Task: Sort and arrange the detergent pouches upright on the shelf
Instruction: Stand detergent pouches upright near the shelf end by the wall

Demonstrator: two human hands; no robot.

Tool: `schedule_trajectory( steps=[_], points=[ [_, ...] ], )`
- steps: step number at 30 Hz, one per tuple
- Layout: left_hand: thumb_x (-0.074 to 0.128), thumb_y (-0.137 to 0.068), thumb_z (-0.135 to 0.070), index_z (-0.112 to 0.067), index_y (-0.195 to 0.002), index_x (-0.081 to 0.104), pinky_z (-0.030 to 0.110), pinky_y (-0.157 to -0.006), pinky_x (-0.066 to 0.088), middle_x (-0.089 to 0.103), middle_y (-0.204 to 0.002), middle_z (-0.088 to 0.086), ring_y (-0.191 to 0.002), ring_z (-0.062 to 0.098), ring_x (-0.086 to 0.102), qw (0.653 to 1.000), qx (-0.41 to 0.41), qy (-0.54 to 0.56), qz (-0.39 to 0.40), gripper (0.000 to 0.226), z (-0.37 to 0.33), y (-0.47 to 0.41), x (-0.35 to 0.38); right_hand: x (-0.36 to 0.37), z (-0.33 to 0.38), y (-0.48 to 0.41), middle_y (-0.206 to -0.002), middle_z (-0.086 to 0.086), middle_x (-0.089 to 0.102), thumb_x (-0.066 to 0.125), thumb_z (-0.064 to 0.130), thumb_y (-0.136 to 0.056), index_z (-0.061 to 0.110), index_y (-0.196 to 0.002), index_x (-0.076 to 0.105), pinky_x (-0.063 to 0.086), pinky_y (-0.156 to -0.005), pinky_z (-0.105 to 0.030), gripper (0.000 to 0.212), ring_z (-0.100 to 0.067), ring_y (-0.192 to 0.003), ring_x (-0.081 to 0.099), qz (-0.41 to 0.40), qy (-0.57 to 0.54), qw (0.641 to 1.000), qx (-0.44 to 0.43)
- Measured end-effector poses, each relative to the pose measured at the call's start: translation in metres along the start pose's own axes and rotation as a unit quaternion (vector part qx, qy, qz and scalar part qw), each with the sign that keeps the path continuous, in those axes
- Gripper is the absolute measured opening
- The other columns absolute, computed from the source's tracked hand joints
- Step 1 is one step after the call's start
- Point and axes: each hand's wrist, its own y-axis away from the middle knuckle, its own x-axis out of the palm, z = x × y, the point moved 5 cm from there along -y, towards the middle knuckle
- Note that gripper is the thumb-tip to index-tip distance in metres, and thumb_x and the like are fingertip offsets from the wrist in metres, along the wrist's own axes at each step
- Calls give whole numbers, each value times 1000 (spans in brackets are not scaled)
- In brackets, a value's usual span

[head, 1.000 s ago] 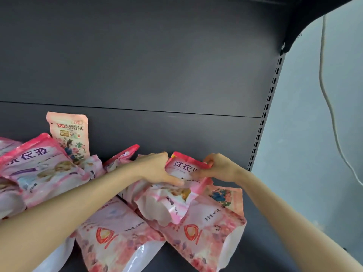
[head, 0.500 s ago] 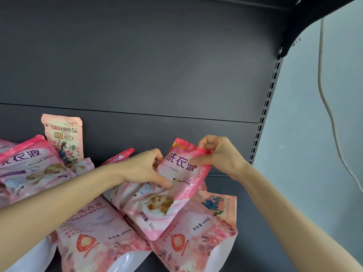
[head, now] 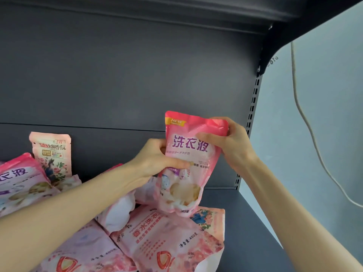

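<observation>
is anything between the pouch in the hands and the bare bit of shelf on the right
Nothing visible blocks that path. The left hand and right hand hold the pink pouch upright over the pile, and the bare shelf floor lies just to its right. Straight below it, though, flat pouches lie stacked.

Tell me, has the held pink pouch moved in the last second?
Yes. The pink pouch rose off the pile; its top now stands above the back panel's seam.
</observation>
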Motion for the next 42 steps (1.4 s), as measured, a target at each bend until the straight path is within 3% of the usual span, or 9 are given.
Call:
schedule_trajectory(
  steps=[4, 8, 14, 16, 20, 28, 35, 39, 42],
  points=[
    [84, -58, 4, -11, -83, 71, 26, -65, 58, 75, -79, 1, -73, 16, 72, 999, 29, 21, -39, 32, 4, -13, 25, -21, -30, 7, -89, -5, 75, 76, 12, -76, 13, -90, 71, 58, -75, -39, 15, -22, -82, 71, 16, 28, 994, 107],
    [84, -63, -4, -17, -91, 67, 25, -72, 57, 73, -88, -2, -81, 12, 70, 998, 55, 22, -28, 35, 4, -29, 45, -48, -33, -2, -77, -5, 75, 79, 5, -70, 9, -78, 71, 58, -65, -34, 12, -21, -69, 71, -56, 32, 994, 90],
    [80, -66, 5, -27, -114, 52, 27, -83, 55, 70, -105, -4, -97, 9, 67, 995, 24, 6, 97, 64, 21, -54, 70, -75, -43, -17, -70, -1, 74, 80, 4, -70, 11, -74, 70, 59, -66, -37, 13, -22, -63, 70, -85, 62, 991, 83],
    [79, -65, 8, -24, -114, 54, 29, -84, 55, 69, -107, -3, -99, 11, 66, 994, 14, 3, 106, 64, 29, -61, 78, -83, -49, -20, -69, 0, 73, 79, 4, -71, 11, -75, 70, 59, -64, -35, 11, -19, -62, 70, -90, 64, 990, 86],
    [81, -63, 6, -23, -98, 63, 32, -86, 55, 70, -101, -5, -98, 13, 66, 996, 19, -21, 84, 49, 36, -76, 86, -92, -61, -27, -71, 0, 74, 77, 5, -73, 10, -77, 70, 59, -61, -33, 10, -19, -63, 70, -82, 54, 991, 91],
    [83, -61, 3, -19, -102, 66, 40, -89, 54, 72, -102, -3, -97, 14, 67, 997, 10, -73, 37, 50, 61, -91, 84, -91, -90, -36, -73, 3, 72, 76, 7, -76, 12, -83, 71, 52, -55, -21, 10, -9, -61, 69, -49, 73, 990, 111],
    [84, -61, -4, -23, -102, 64, 42, -88, 54, 71, -103, -4, -97, 14, 67, 992, 21, -120, 17, 49, 60, -93, 83, -94, -93, -47, -84, -4, 73, 78, 8, -74, 15, -83, 70, 60, -70, -32, 14, -19, -74, 70, -29, 123, 986, 111],
    [84, -64, -13, -25, -103, 64, 34, -86, 54, 69, -100, -9, -94, 11, 65, 985, 25, -170, 23, 45, 56, -89, 83, -96, -88, -47, -79, 0, 70, 78, 6, -73, 14, -83, 68, 57, -64, -25, 17, -15, -70, 67, -11, 184, 977, 110],
    [83, -68, -21, -23, -103, 65, 20, -72, 51, 64, -87, -15, -82, 4, 62, 977, 18, -209, 35, 39, 51, -84, 82, -99, -82, -47, -79, 1, 65, 77, 5, -74, 13, -90, 65, 54, -66, -29, 21, -17, -70, 62, 3, 252, 961, 114]
  ],
)
